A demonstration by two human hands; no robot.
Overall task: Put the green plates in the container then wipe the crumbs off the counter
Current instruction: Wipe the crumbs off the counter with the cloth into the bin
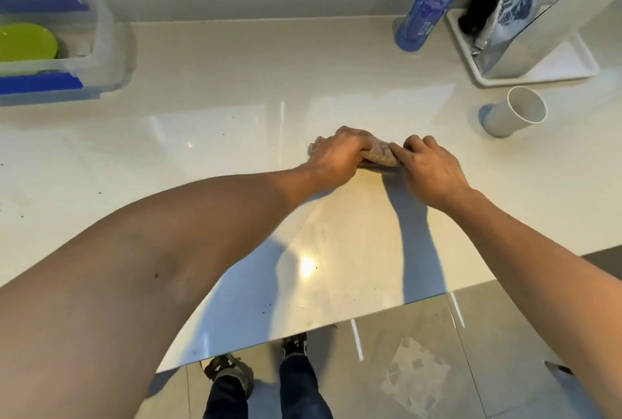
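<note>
Green plates [27,43] lie stacked inside a clear plastic container [101,31] with blue handles at the far left of the white counter [235,98]. A brownish cloth [378,154] rests bunched on the counter near its middle. My left hand [336,156] grips the cloth's left side and my right hand [427,166] grips its right side; both press it onto the surface. Small dark crumbs [266,309] are scattered near the front edge and at the left.
A blue water bottle [432,1] stands at the back right beside a white tray [555,65] holding a silver bag [525,14]. A white cup [515,112] stands right of my hands. The counter's front edge runs diagonally above the tiled floor [420,368].
</note>
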